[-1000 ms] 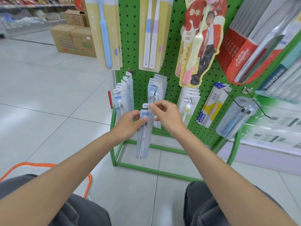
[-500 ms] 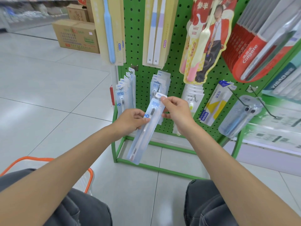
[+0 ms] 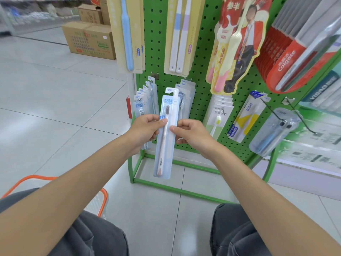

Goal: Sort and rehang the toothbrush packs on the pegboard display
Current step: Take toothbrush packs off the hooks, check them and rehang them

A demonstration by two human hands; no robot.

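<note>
Colgate packs (image 3: 284, 60) beyond top-right edge.

Your toothbrush pack (image 3: 165, 154) is clear glossy plastic over printed card. The green pegboard (image 3: 201, 71) looks like painted metal, the floor tiles (image 3: 55, 100) shine, the boxes (image 3: 88, 41) are matt cardboard.

The store was bright and evenly lit from overhead; broad pale reflections lay on the glossy floor tiles (image 3: 55, 100), and shadows were faint and soft. A mild sheen sat on the clear toothbrush pack (image 3: 167, 145). Wide-angle distortion bowed the green pegboard (image 3: 201, 74) and stretched the Colgate packs (image 3: 284, 60) at the right edge. The far shelves (image 3: 36, 13) at top left were blurred and washed out.
</note>
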